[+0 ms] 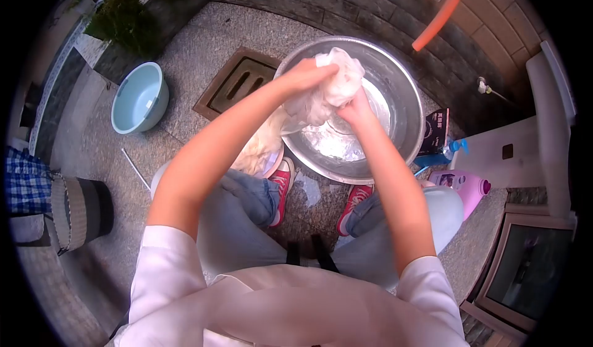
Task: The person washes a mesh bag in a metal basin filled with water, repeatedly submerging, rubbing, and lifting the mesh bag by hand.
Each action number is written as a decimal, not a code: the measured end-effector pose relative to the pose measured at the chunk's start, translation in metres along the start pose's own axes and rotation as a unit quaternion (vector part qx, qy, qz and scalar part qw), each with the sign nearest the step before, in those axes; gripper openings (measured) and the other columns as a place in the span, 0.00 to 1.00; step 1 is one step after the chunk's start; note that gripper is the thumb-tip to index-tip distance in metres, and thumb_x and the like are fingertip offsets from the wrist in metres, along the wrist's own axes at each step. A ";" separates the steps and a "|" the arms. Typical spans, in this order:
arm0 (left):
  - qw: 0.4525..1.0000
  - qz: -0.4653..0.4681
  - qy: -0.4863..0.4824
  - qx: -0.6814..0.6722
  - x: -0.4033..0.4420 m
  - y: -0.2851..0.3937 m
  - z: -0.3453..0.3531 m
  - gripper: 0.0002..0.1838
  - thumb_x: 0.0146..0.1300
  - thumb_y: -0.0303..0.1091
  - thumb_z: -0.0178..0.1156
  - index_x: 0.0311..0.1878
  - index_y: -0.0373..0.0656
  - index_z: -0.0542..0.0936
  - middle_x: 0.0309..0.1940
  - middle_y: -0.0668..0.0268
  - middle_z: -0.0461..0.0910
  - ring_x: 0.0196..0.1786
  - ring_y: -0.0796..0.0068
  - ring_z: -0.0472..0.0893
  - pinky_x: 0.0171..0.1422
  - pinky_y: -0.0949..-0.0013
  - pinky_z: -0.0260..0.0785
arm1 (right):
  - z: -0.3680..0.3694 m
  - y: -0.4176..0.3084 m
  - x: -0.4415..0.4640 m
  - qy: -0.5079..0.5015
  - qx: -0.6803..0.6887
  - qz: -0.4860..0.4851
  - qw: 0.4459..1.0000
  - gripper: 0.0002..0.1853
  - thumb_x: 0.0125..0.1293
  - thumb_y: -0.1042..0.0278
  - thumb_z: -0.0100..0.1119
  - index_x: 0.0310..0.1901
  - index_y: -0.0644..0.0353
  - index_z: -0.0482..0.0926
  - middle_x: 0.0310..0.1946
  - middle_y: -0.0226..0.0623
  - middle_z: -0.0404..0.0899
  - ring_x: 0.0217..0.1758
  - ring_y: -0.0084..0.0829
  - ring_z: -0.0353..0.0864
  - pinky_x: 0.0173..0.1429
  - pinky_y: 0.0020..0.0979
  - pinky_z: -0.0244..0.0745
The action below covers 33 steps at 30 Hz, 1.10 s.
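Over a large metal basin (404,112) I hold up a bunched wet white cloth (343,78). My left hand (312,75) is closed on its upper left part, with the fingertips partly hidden by the folds. Lower down, my right hand (354,107) grips the cloth from the right side. Part of the cloth hangs down toward the basin's left rim. Shiny water (333,143) shows in the bottom of the basin. Beside the basin, near my left shoe, lies a pile of pale cloth (262,146) in a shallow container, partly hidden by my left forearm.
A light blue basin (137,100) stands at left, near a drain grate (238,84). A pink bottle (466,189), a blue pump bottle (441,154) and a black packet (436,128) are on the right. An orange hose (441,13) hangs above. A basket (77,214) stands far left.
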<state>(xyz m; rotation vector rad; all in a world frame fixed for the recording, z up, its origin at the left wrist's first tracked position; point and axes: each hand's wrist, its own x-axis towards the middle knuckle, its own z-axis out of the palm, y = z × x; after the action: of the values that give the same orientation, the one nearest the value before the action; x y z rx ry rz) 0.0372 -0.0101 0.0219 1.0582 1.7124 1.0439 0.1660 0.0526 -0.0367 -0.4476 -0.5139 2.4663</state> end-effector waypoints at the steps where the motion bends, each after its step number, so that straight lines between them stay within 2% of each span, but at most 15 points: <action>1: 0.990 -0.075 0.107 0.048 0.001 0.001 0.018 0.51 0.51 0.62 0.57 0.62 0.22 0.56 0.55 0.44 0.68 0.57 0.59 0.72 0.62 0.67 0.61 | -0.004 0.001 0.003 0.004 -0.001 0.001 1.000 0.20 0.66 0.58 0.46 0.54 0.63 0.70 0.51 0.40 0.75 0.50 0.33 0.77 0.54 0.35 0.73; 3: 0.986 -0.102 0.134 0.020 0.001 0.015 0.030 0.56 0.49 0.67 0.54 0.62 0.20 0.52 0.57 0.41 0.65 0.58 0.55 0.70 0.62 0.65 0.61 | -0.005 0.012 0.012 0.040 -0.254 -0.104 0.961 0.17 0.65 0.62 0.48 0.51 0.63 0.72 0.46 0.44 0.77 0.45 0.31 0.79 0.48 0.34 0.75; 5: 0.979 -0.133 0.154 -0.008 0.001 0.021 0.032 0.61 0.47 0.72 0.52 0.63 0.18 0.49 0.59 0.37 0.62 0.60 0.52 0.69 0.62 0.63 0.60 | 0.020 0.013 0.007 0.105 -0.335 -0.170 0.921 0.15 0.61 0.64 0.51 0.44 0.67 0.76 0.40 0.47 0.79 0.40 0.33 0.81 0.43 0.36 0.74; 7: 0.993 -0.096 0.037 0.049 0.005 0.023 0.021 0.62 0.47 0.73 0.51 0.64 0.18 0.47 0.61 0.36 0.59 0.59 0.52 0.69 0.62 0.62 0.61 | 0.020 0.006 0.016 0.219 -0.465 -0.196 0.835 0.17 0.59 0.61 0.54 0.36 0.71 0.78 0.34 0.48 0.81 0.39 0.36 0.81 0.41 0.38 0.72; 9: 0.991 -0.095 0.064 0.065 0.008 0.020 0.022 0.54 0.53 0.68 0.49 0.61 0.19 0.55 0.58 0.36 0.64 0.60 0.51 0.69 0.61 0.62 0.62 | 0.021 0.007 0.019 0.225 -0.438 -0.221 0.842 0.16 0.56 0.63 0.54 0.33 0.72 0.78 0.31 0.49 0.81 0.37 0.39 0.81 0.41 0.39 0.72; 11: 0.992 -0.035 0.057 0.106 0.018 0.013 0.020 0.41 0.60 0.60 0.44 0.54 0.21 0.68 0.52 0.35 0.69 0.57 0.47 0.71 0.60 0.59 0.62 | 0.023 -0.004 0.016 0.225 -0.563 -0.208 0.768 0.14 0.55 0.66 0.53 0.33 0.70 0.79 0.29 0.50 0.81 0.35 0.40 0.81 0.41 0.39 0.72; 14: 0.981 0.002 0.107 0.160 0.016 0.014 0.025 0.33 0.63 0.53 0.41 0.43 0.24 0.76 0.44 0.35 0.74 0.53 0.42 0.73 0.59 0.57 0.63 | 0.032 -0.010 0.005 0.222 -0.598 -0.219 0.739 0.12 0.53 0.68 0.52 0.31 0.69 0.79 0.28 0.52 0.80 0.33 0.42 0.81 0.40 0.40 0.72; 18: 0.962 0.101 0.109 0.230 0.013 0.014 0.014 0.31 0.63 0.52 0.40 0.37 0.27 0.78 0.36 0.36 0.76 0.45 0.40 0.76 0.54 0.53 0.66 | 0.027 -0.011 0.012 0.186 -0.588 -0.203 0.760 0.12 0.53 0.69 0.51 0.34 0.68 0.79 0.31 0.47 0.81 0.35 0.39 0.80 0.40 0.37 0.72; 20: 0.923 0.163 0.075 0.339 0.014 0.012 -0.015 0.29 0.63 0.53 0.43 0.36 0.33 0.79 0.32 0.43 0.78 0.38 0.44 0.78 0.48 0.53 0.69 | 0.026 -0.007 0.016 -0.006 -0.526 -0.153 0.837 0.16 0.53 0.67 0.52 0.42 0.65 0.77 0.35 0.40 0.80 0.39 0.36 0.79 0.43 0.31 0.72; 21: 0.919 0.120 0.079 0.366 0.006 0.019 -0.031 0.26 0.62 0.54 0.45 0.39 0.37 0.79 0.32 0.46 0.79 0.37 0.46 0.79 0.47 0.54 0.69 | 0.040 -0.014 0.004 -0.077 -0.506 -0.043 0.858 0.23 0.55 0.61 0.55 0.53 0.59 0.71 0.46 0.36 0.76 0.48 0.32 0.75 0.49 0.31 0.71; 23: 0.905 0.139 0.097 0.389 -0.011 0.020 -0.061 0.24 0.60 0.54 0.49 0.40 0.41 0.79 0.32 0.49 0.80 0.37 0.49 0.80 0.44 0.56 0.70 | 0.061 -0.022 -0.014 -0.083 -0.499 0.062 0.860 0.30 0.56 0.54 0.59 0.59 0.55 0.65 0.54 0.38 0.70 0.54 0.33 0.71 0.53 0.37 0.69; 27: 0.840 0.132 0.166 0.499 -0.055 0.009 -0.139 0.21 0.57 0.52 0.53 0.44 0.46 0.79 0.32 0.53 0.81 0.36 0.53 0.80 0.44 0.57 0.71 | 0.023 -0.032 -0.011 -0.020 -0.390 0.034 0.920 0.29 0.59 0.56 0.59 0.61 0.50 0.64 0.58 0.39 0.68 0.55 0.32 0.73 0.56 0.37 0.68; 30: 0.804 0.071 0.115 0.579 -0.082 -0.010 -0.198 0.21 0.56 0.50 0.54 0.46 0.47 0.79 0.33 0.51 0.80 0.38 0.51 0.79 0.45 0.58 0.70 | -0.008 -0.019 -0.005 -0.016 -0.416 0.053 0.908 0.27 0.59 0.57 0.58 0.60 0.50 0.65 0.54 0.39 0.72 0.52 0.31 0.75 0.55 0.35 0.68; 32: 0.824 0.015 0.080 0.561 -0.097 -0.021 -0.216 0.23 0.56 0.50 0.54 0.48 0.43 0.78 0.35 0.49 0.80 0.40 0.52 0.80 0.47 0.58 0.70 | -0.029 0.007 -0.001 -0.044 -0.605 0.089 0.790 0.28 0.59 0.55 0.59 0.60 0.51 0.65 0.50 0.38 0.75 0.54 0.32 0.74 0.55 0.33 0.69; 33: 0.841 -0.005 0.061 0.537 -0.105 -0.025 -0.220 0.25 0.55 0.51 0.55 0.49 0.40 0.77 0.37 0.47 0.80 0.41 0.53 0.80 0.49 0.59 0.69 | -0.059 0.042 0.013 -0.119 -0.655 -0.019 0.746 0.29 0.56 0.58 0.62 0.60 0.48 0.66 0.51 0.36 0.74 0.55 0.34 0.74 0.56 0.36 0.69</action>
<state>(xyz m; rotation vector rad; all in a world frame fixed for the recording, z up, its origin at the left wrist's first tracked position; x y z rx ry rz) -0.1433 -0.1617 0.0872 1.6473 2.4627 0.0208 0.1608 0.0433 -0.1097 -0.5896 -2.3240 1.7074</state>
